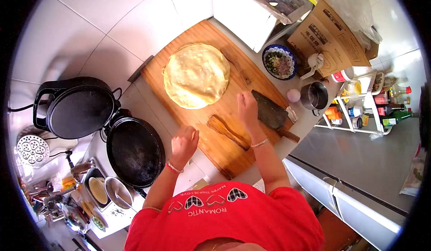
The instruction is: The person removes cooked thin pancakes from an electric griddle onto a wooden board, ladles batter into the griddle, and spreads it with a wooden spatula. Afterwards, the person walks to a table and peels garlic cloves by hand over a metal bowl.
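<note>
A pale yellow round of flat dough (196,75) lies on the far part of a wooden board (173,55). My left hand (184,143) is over the board's near left edge, its fingers curled closed. My right hand (247,109) is closed too, above the board beside a dark-bladed cleaver (269,111). No object shows in either hand. Between the two hands a short wooden rolling pin (228,132) rests on the board, touched by neither.
An open black electric griddle (134,151) stands at the left. At the right are a bowl of chopped greens (279,62), a small metal pot (314,96), a cardboard box (330,37) and a white rack of bottles (359,107). Bowls (119,192) sit at lower left.
</note>
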Demonstrator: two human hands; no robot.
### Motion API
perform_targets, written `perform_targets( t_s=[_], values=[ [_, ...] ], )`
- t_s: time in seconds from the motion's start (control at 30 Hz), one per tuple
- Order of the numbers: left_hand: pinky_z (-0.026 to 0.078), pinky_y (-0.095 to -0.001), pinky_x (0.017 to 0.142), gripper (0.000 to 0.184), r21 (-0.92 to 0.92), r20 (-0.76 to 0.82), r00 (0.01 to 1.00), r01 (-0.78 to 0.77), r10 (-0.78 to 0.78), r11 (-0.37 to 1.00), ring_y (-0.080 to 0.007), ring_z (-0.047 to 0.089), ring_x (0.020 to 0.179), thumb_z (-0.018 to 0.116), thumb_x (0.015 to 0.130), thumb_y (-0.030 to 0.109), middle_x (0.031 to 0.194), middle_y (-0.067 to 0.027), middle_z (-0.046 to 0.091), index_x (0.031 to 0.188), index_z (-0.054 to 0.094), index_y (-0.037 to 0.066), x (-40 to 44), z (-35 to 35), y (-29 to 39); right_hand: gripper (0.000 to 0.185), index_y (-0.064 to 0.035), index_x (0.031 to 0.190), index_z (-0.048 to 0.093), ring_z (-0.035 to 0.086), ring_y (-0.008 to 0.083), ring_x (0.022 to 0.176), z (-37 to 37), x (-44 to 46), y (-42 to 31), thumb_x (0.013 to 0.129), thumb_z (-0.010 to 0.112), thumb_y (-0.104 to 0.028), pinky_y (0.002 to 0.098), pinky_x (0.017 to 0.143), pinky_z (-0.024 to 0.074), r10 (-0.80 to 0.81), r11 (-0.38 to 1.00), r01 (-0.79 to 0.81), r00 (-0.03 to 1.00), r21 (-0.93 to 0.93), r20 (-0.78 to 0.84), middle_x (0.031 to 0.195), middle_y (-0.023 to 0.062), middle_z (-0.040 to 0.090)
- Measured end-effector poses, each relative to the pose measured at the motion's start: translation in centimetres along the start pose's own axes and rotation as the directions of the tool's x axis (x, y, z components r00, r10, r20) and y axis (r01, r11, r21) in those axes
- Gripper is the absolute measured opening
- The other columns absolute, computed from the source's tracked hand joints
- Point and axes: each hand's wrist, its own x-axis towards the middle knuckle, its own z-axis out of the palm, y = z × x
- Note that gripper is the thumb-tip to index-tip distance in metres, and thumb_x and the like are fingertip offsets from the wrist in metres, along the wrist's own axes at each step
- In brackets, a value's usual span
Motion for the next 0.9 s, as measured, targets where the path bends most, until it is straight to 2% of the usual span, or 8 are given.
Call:
perform_targets(
  t_s=[0.17,0.37,0.53,0.63,0.7,0.73,0.83,0.9],
  values=[
    [0.046,-0.0412,0.052,0.015,-0.122,0.045,0.999,0.031,-0.025,0.992,-0.0336,0.059,0.06,0.061,0.083,0.017,0.074,-0.0137,0.061,0.077,0.058,0.004,-2.2,-1.7,0.7,0.023,0.0002,0.082,0.056,0.057,0.0362,0.081,3.9,9.3,1.5,0.089,0.048,-0.02,0.0438,0.072,0.0462,-0.112,0.993,0.108,0.99,-0.045,-0.089,0.084,0.0191,0.057],
    [0.047,-0.0396,0.055,0.015,-0.173,0.142,0.99,0.028,-0.003,0.984,-0.034,0.059,0.066,0.06,0.084,0.017,0.076,-0.0149,0.06,0.077,0.059,0.004,-4.4,-3.9,2.5,0.02,-0.0031,0.083,0.061,0.057,0.0339,0.088,10.1,15.7,2.4,0.083,0.053,-0.022,0.043,0.077,0.0465,0.044,0.96,-0.044,0.999,-0.275,-0.006,0.091,0.0166,0.06],
    [0.047,-0.0373,0.058,0.008,-0.264,0.113,0.993,0.055,-0.026,0.963,-0.0331,0.059,0.069,0.06,0.082,0.009,0.076,-0.0146,0.06,0.081,0.06,0.001,-6.8,-3.3,0.8,0.013,-0.0035,0.079,0.059,0.058,0.033,0.084,11.5,17.5,3.3,0.079,0.059,-0.017,0.0431,0.074,0.0468,-0.178,0.952,0.17,0.984,-0.253,-0.01,0.083,0.0159,0.059],
    [0.048,-0.0364,0.058,0.007,-0.275,0.143,0.984,0.144,-0.107,0.951,-0.0324,0.06,0.069,0.06,0.082,0.008,0.077,-0.0142,0.06,0.081,0.06,0.001,-7.6,-3.3,0.7,0.015,-0.003,0.077,0.058,0.058,0.0334,0.084,9.7,18.2,2.4,0.079,0.06,-0.018,0.0435,0.072,0.0469,-0.183,0.953,0.189,0.982,-0.238,0.048,0.084,0.0159,0.06],
    [0.048,-0.0359,0.058,0.006,-0.285,0.129,0.988,0.119,-0.085,0.951,-0.0319,0.06,0.069,0.06,0.081,0.007,0.077,-0.0139,0.061,0.081,0.06,0.001,-7.5,-3.3,0.9,0.017,-0.0024,0.076,0.057,0.058,0.0341,0.084,7.9,18.6,0.7,0.079,0.06,-0.019,0.0439,0.072,0.047,-0.188,0.959,0.191,0.982,-0.211,0.037,0.085,0.0159,0.06],
    [0.048,-0.0356,0.058,0.005,-0.288,0.121,0.99,0.104,-0.072,0.952,-0.0317,0.06,0.069,0.06,0.081,0.007,0.077,-0.0137,0.061,0.081,0.06,0.002,-7.4,-3.3,1.1,0.021,-0.0014,0.077,0.056,0.059,0.0348,0.083,7.6,18.5,0.6,0.083,0.057,-0.022,0.0445,0.071,0.0471,-0.156,0.949,0.181,0.981,-0.257,0.117,0.086,0.0165,0.06],
    [0.048,-0.0355,0.058,0.004,-0.288,0.122,0.992,0.075,-0.041,0.955,-0.0313,0.06,0.069,0.061,0.081,0.006,0.077,-0.0131,0.06,0.081,0.06,0.003,-7.1,-2.9,1.3,0.025,-0.0005,0.081,0.055,0.058,0.0355,0.083,6.6,17.3,2.7,0.087,0.052,-0.025,0.0446,0.073,0.047,-0.168,0.907,0.193,0.981,-0.374,0.097,0.087,0.0173,0.059],
    [0.048,-0.0358,0.058,0.003,-0.266,0.101,0.995,0.03,-0.003,0.963,-0.031,0.06,0.069,0.061,0.08,0.006,0.077,-0.0127,0.06,0.081,0.06,0.003,-6.7,-3.1,1.5,0.027,0.0003,0.085,0.054,0.057,0.0361,0.085,4.5,15.6,2.5,0.091,0.048,-0.025,0.0449,0.074,0.0461,-0.069,0.914,0.096,0.994,-0.394,0.082,0.09,0.0184,0.059]
  ],
)
